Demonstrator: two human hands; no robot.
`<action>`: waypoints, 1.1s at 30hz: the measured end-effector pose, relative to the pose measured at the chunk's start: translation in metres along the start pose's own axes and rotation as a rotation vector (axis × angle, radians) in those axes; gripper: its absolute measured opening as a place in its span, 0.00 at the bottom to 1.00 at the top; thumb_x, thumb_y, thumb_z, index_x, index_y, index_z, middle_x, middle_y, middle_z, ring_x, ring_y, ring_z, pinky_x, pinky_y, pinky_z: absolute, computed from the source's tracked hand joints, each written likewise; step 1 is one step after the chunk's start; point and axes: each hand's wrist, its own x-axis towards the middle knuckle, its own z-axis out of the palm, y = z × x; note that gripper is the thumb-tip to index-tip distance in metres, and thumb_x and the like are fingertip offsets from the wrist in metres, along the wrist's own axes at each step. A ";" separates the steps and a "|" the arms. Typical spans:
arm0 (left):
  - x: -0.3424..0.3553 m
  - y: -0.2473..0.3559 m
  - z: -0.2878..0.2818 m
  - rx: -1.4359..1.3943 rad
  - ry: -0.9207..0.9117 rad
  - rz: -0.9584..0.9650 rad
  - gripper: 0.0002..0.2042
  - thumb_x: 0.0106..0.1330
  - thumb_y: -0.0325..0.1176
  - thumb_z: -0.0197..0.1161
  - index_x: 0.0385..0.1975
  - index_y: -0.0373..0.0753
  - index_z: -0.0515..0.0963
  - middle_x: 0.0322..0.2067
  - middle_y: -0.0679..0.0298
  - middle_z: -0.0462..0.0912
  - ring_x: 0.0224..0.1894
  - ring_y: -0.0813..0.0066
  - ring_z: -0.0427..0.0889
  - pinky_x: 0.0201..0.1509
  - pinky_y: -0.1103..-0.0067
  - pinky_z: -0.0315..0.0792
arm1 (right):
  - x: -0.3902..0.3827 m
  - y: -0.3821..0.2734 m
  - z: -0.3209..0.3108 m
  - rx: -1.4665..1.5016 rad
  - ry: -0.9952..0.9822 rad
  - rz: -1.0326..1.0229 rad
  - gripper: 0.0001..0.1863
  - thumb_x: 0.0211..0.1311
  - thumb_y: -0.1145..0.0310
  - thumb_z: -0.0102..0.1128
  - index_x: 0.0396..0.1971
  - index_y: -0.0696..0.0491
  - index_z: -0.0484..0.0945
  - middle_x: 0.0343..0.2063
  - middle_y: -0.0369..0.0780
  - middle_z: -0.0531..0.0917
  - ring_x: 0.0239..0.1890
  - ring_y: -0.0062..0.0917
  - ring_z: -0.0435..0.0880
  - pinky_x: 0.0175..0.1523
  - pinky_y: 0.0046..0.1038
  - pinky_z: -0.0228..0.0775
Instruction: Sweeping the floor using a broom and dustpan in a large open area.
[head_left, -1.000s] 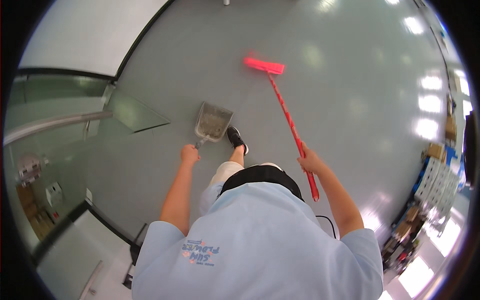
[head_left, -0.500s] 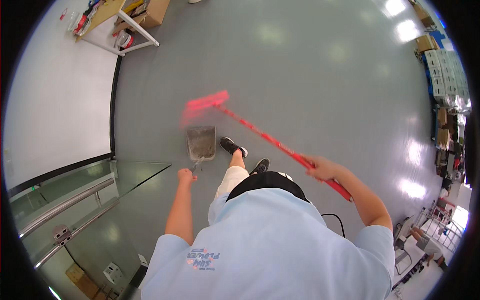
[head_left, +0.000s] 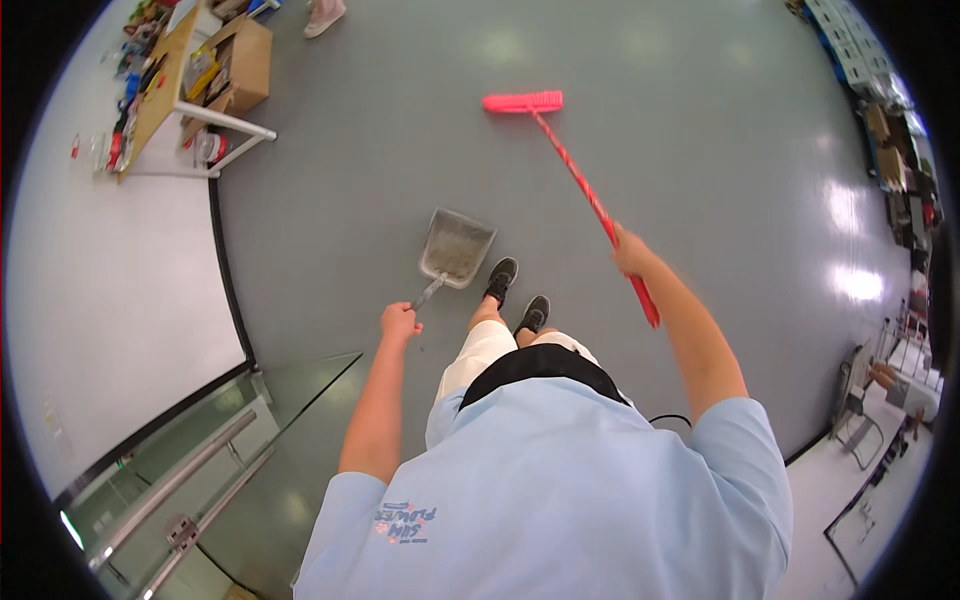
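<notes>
My left hand (head_left: 401,322) is closed round the handle of a grey dustpan (head_left: 457,248). Some dust or dirt shows in its pan, which is just ahead of my shoes. My right hand (head_left: 630,250) grips the red patterned stick of a broom (head_left: 522,102). The broom's pinkish-red head is out in front, farther away than the dustpan and to its right. Its stick slants back past my right hand, and the end pokes out below the fist. Broom head and dustpan are well apart.
Grey floor (head_left: 380,130) spreads ahead. At the far left stand a table (head_left: 160,90) and an open cardboard box (head_left: 245,65). A glass panel with a metal rail (head_left: 190,460) is at the near left. Stacked boxes (head_left: 880,130) line the right. Another person's foot (head_left: 325,17) shows at the top.
The broom head has swung away to the right, from beside the dustpan to farther ahead. The dustpan has shifted right and tilted. The view has moved, and another person's foot shows more.
</notes>
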 end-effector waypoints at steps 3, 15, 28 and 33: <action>0.013 0.044 0.018 0.075 -0.058 0.099 0.14 0.50 0.21 0.46 0.39 0.27 0.69 0.25 0.52 0.76 0.14 0.71 0.76 0.16 0.80 0.72 | -0.074 0.033 0.032 0.065 -0.100 0.138 0.31 0.48 0.76 0.41 0.55 0.46 0.46 0.20 0.46 0.74 0.15 0.31 0.75 0.18 0.31 0.68; 0.076 0.089 0.073 0.172 -0.185 0.000 0.09 0.53 0.22 0.45 0.32 0.25 0.69 0.23 0.51 0.75 0.14 0.65 0.76 0.12 0.77 0.69 | -0.295 -0.015 0.019 0.700 -0.414 0.333 0.34 0.47 0.73 0.46 0.57 0.48 0.49 0.11 0.37 0.68 0.10 0.18 0.66 0.17 0.21 0.60; 0.077 0.102 0.047 0.591 -0.483 0.193 0.12 0.53 0.24 0.44 0.37 0.32 0.70 0.22 0.54 0.75 0.18 0.66 0.76 0.19 0.75 0.73 | -0.328 0.054 0.220 0.322 0.056 0.573 0.35 0.46 0.69 0.47 0.57 0.44 0.46 0.25 0.51 0.76 0.30 0.43 0.75 0.35 0.37 0.66; 0.068 0.142 0.043 0.424 -0.486 0.063 0.11 0.54 0.26 0.44 0.35 0.32 0.71 0.19 0.56 0.74 0.18 0.69 0.76 0.19 0.77 0.73 | -0.282 0.064 0.244 0.329 0.096 0.633 0.33 0.48 0.68 0.47 0.57 0.44 0.47 0.25 0.52 0.76 0.29 0.45 0.75 0.35 0.40 0.66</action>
